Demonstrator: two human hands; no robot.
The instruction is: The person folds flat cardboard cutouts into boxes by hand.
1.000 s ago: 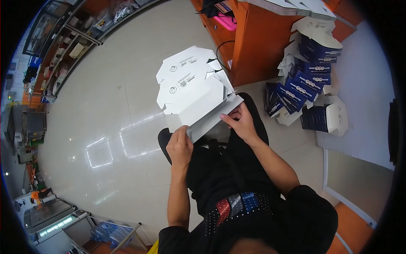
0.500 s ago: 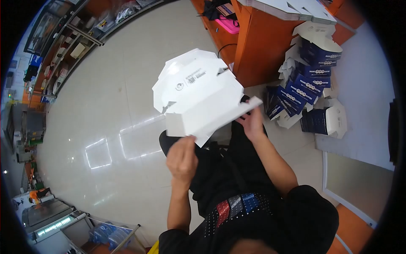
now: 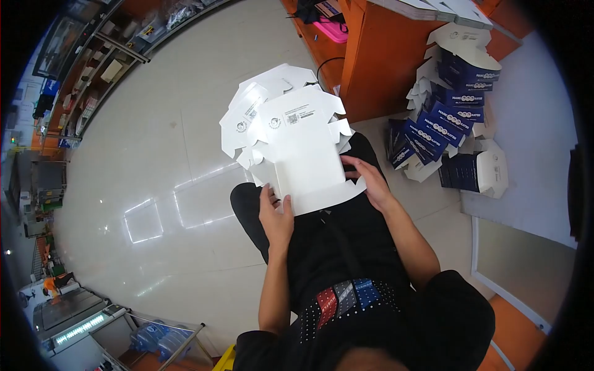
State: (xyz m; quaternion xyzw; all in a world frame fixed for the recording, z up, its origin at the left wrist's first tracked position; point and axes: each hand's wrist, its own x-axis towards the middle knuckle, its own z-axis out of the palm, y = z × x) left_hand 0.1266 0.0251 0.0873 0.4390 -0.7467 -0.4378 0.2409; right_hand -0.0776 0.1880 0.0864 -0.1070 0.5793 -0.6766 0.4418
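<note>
On my lap lies a white cardboard box blank (image 3: 312, 157), partly folded, with a small printed logo and code on its far panel. Its near edge curls up toward me. My left hand (image 3: 276, 217) grips the left side wall, thumb inside and fingers outside. At the right near corner, my right hand (image 3: 371, 183) holds the side, its fingers bent around the edge beside a curled flap. More white box blanks (image 3: 238, 120) lie under and behind it, their printed faces partly covered.
Folded dark blue and white boxes (image 3: 445, 127) are piled on the floor at right, beside an orange cabinet (image 3: 380, 62). Flat white blanks (image 3: 427, 9) rest on top of the cabinet. Shelves (image 3: 102, 68) line the left, and a metal rack with water bottles (image 3: 161, 340) stands at lower left.
The upper box blank has turned and come down flatter on my lap, exposing its printed panel and the blanks beneath. My left hand has shifted slightly right and opened its grip wider around the side.
</note>
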